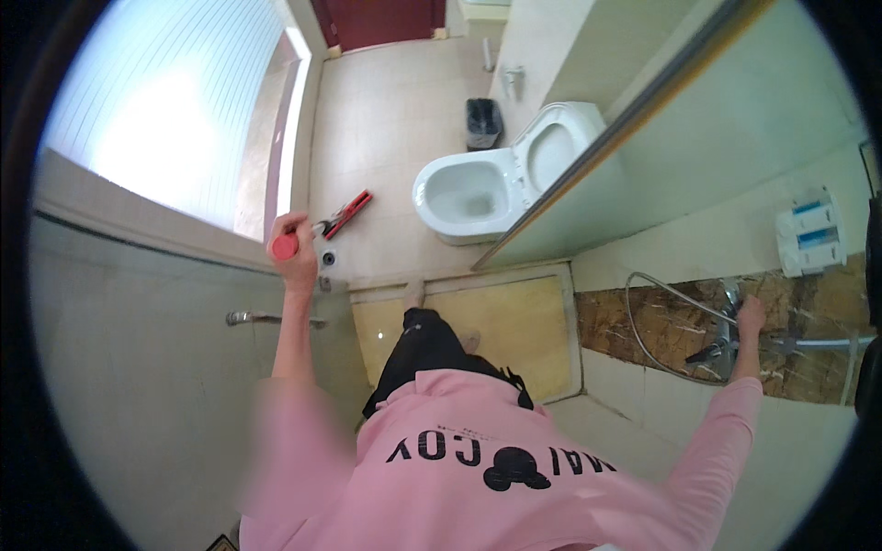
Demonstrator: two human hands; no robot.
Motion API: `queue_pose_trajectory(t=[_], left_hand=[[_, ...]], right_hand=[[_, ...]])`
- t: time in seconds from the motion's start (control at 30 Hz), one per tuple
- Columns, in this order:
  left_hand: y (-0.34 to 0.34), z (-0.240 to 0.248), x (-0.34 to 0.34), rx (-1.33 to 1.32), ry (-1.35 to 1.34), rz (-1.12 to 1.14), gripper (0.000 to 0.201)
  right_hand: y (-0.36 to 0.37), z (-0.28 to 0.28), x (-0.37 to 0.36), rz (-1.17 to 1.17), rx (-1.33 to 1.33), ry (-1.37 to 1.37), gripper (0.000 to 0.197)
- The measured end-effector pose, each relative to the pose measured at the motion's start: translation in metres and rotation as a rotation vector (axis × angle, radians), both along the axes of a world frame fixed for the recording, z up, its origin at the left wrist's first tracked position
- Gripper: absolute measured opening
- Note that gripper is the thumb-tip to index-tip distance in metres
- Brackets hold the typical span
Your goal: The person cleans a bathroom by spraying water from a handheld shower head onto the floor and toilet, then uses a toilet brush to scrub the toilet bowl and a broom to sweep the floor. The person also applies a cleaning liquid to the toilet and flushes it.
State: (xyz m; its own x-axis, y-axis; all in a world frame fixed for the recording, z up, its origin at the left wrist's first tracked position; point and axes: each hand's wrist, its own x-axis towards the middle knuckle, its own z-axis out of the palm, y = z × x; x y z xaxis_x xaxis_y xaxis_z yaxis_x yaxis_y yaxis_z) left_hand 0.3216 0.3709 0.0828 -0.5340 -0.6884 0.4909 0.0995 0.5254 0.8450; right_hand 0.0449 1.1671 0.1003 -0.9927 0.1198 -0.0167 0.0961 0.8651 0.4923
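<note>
**Holding a red-handled tool in a tiled bathroom**

Standing on the pale yellow shower floor [514, 321], a person in a pink printed sweatshirt [478, 459] stretches both arms apart. The left hand [294, 248] is raised beside the frosted glass panel [138, 367], its fingers wrapped around the round red grip of a long red and grey hand tool [331, 225], whose far end points out over the beige tiled floor [386, 138] toward the white ceramic toilet with its lid up [496, 184]. The right hand [751, 317] rests on the chrome shower mixer tap [726, 344], mounted on a brown marble wall band [661, 331]; whether its fingers grip or merely touch cannot be told. A thin silver shower hose [643, 312] loops just beside the tap. Near the toilet stands 1 small black waste bin [483, 122], and 1 white wall dispenser with blue labels [808, 234] hangs above the marble
</note>
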Motion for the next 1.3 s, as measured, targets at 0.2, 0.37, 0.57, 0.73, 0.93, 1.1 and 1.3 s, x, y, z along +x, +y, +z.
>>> queue_pose_trajectory(t=[0.2, 0.37, 0.57, 0.73, 0.93, 1.1, 1.3], left_hand=[[-0.032, 0.014, -0.027, 0.132, 0.114, -0.002, 0.009], [-0.083, 0.003, -0.073, 0.227, 0.131, 0.101, 0.012], [-0.203, -0.104, -0.082, 0.307, -0.166, 0.193, 0.017], [-0.253, -0.11, -0.105, 0.434, -0.153, 0.317, 0.036], [-0.331, -0.069, -0.145, 0.732, 0.027, 0.918, 0.04], [-0.38, -0.047, -0.099, 0.872, 0.227, 1.157, 0.045], [-0.405, -0.077, -0.061, 0.78, 0.194, 1.24, 0.048]], right_hand=[[0.036, -0.004, -0.011, -0.07, -0.036, -0.023, 0.018], [-0.019, 0.019, -0.013, -0.362, 0.119, -0.395, 0.029], [-0.153, 0.015, 0.049, 0.055, 0.205, 0.326, 0.029], [-0.248, -0.099, 0.137, 0.108, 0.113, 0.335, 0.025], [-0.385, -0.255, 0.243, -0.36, -0.594, -0.52, 0.012], [-0.51, -0.309, 0.173, -0.349, -0.862, -0.943, 0.017], [-0.627, -0.342, -0.004, -0.094, -0.948, -0.918, 0.023]])
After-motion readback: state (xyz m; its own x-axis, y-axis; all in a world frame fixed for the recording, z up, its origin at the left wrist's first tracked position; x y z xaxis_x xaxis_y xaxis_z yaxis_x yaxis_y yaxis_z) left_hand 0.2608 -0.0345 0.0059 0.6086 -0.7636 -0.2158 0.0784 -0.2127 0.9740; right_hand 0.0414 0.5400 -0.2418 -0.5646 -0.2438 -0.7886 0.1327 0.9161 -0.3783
